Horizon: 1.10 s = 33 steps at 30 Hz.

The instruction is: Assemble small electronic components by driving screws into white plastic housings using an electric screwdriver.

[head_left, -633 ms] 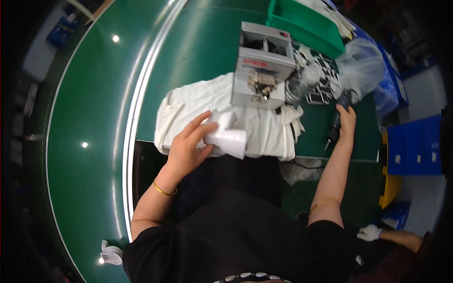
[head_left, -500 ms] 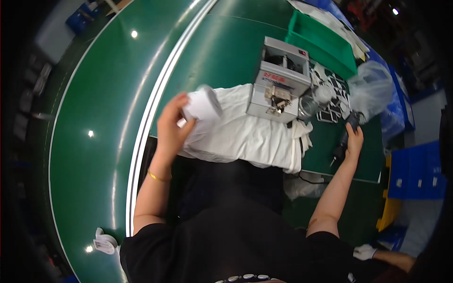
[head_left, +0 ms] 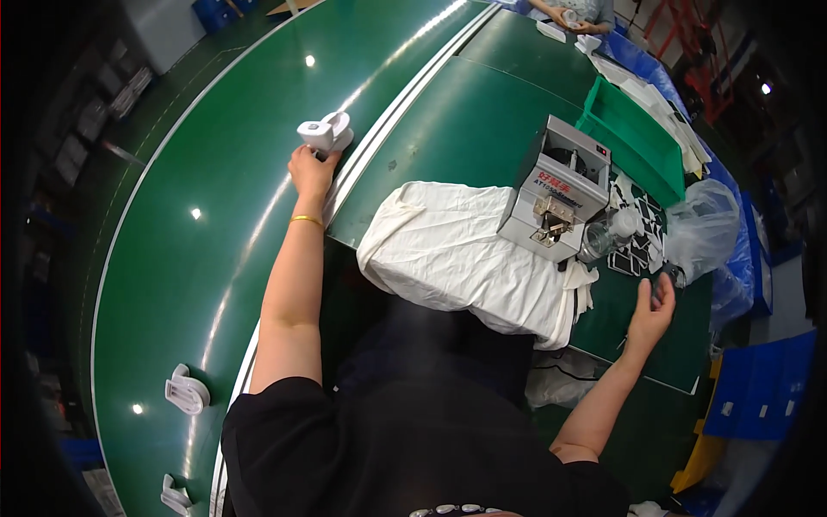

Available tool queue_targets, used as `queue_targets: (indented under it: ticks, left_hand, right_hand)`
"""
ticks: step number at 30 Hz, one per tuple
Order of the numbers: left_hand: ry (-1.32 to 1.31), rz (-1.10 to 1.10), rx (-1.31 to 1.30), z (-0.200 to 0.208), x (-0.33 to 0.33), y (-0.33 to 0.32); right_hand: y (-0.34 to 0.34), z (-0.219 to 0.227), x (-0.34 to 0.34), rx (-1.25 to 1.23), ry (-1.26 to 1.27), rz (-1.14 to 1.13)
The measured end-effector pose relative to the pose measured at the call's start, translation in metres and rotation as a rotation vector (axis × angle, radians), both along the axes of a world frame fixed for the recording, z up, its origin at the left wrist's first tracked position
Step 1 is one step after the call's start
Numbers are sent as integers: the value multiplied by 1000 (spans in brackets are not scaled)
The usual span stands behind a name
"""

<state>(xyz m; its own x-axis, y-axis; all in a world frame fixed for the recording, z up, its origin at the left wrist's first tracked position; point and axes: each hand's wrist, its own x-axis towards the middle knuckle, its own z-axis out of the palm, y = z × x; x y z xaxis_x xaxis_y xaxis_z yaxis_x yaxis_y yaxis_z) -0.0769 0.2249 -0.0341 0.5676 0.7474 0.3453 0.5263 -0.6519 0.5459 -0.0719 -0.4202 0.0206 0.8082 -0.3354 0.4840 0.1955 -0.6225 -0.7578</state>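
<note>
At the far left, my left hand (head_left: 311,175) reaches over the white divider strip to the green surface. Its fingers are closed on a white rounded plastic part (head_left: 326,132) that looks like a small housing with a ring-shaped side. My right hand (head_left: 650,317) is at the right of the work table, fingers and thumb apart. Just past its fingertips shows the dark end of a powered screwdriver (head_left: 674,275); the hand hides most of the tool.
A grey screw-feeding machine (head_left: 551,194) stands behind a white cloth (head_left: 465,250). Beside it are a clear jar (head_left: 594,241), small black-and-white parts (head_left: 636,246), a green bin (head_left: 633,142) and a plastic bag (head_left: 702,226). White parts (head_left: 187,390) sit at lower left. Another person's hands (head_left: 573,21) show at the top.
My left hand has carried the white part forward and left, from above the cloth to the green surface. My right hand's fingers have loosened from the screwdriver. The view has shifted.
</note>
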Motion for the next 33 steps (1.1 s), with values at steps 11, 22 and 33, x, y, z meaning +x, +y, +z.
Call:
queue_targets:
  ticks: [11,22,33]
  left_hand:
    - [442,-122,96,100,-265,-25]
    - [567,621,-177,93,-462,1]
    - [-637,-772,-1495,79,-148,-185]
  right_hand:
    - [163,17,-63,-11,73,731]
    - [217,16,-76,87,80,1065]
    - [227,22,-111,86,-26,1124]
